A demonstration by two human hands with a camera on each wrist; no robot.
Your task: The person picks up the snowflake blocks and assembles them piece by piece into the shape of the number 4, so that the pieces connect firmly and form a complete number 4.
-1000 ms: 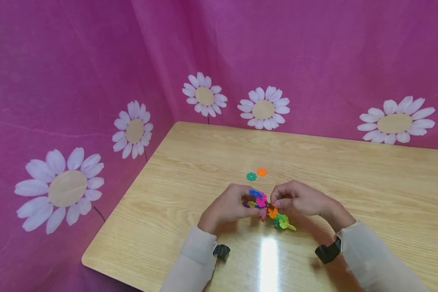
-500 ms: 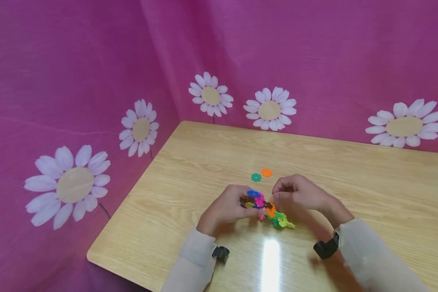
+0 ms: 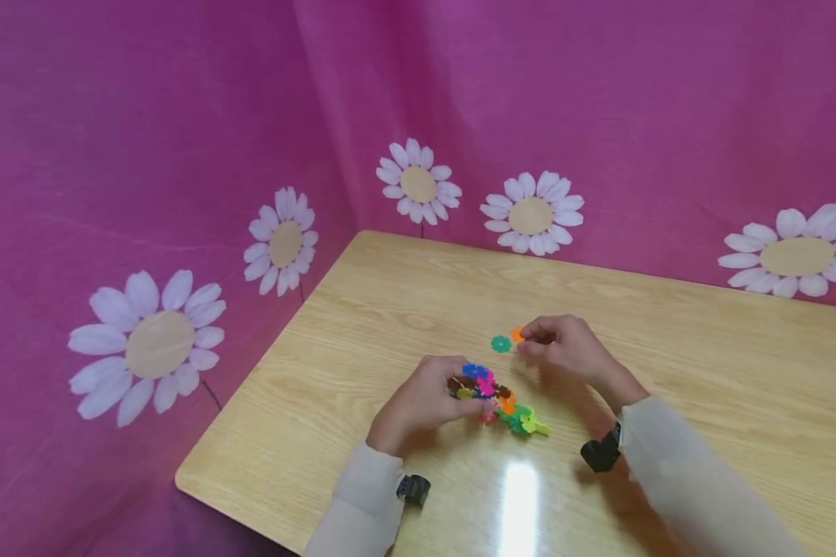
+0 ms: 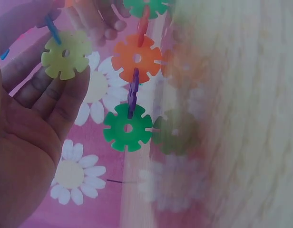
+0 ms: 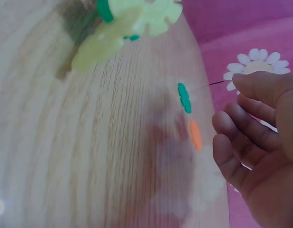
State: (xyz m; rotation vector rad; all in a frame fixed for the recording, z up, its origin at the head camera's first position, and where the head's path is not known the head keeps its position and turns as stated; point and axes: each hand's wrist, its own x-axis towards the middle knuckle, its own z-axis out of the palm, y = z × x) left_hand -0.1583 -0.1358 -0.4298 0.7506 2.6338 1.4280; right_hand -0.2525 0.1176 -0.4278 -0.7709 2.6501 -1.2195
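Observation:
My left hand (image 3: 425, 398) grips a chain of interlocking flower-shaped plastic discs (image 3: 507, 402) low over the table. A blue disc (image 3: 474, 370) and a pink disc (image 3: 485, 383) sit by its fingers, and lime discs (image 3: 531, 422) form the right end. In the left wrist view, a yellow disc (image 4: 65, 54) hangs in front of the fingers beside an orange disc (image 4: 137, 58) and a green disc (image 4: 128, 127). My right hand (image 3: 574, 352), fingers loosely bent, is at the loose orange disc (image 3: 517, 335). The right wrist view shows nothing between thumb and fingers.
A loose green disc (image 3: 501, 343) lies flat just left of the orange one. The wooden table (image 3: 362, 309) has a left edge and a back edge against a magenta cloth (image 3: 599, 93) printed with daisies. Light glares off the tabletop near the front.
My right hand has left the chain and moved away from me to the loose orange disc, partly covering it. My left hand keeps its hold on the chain. The head view has turned slightly left.

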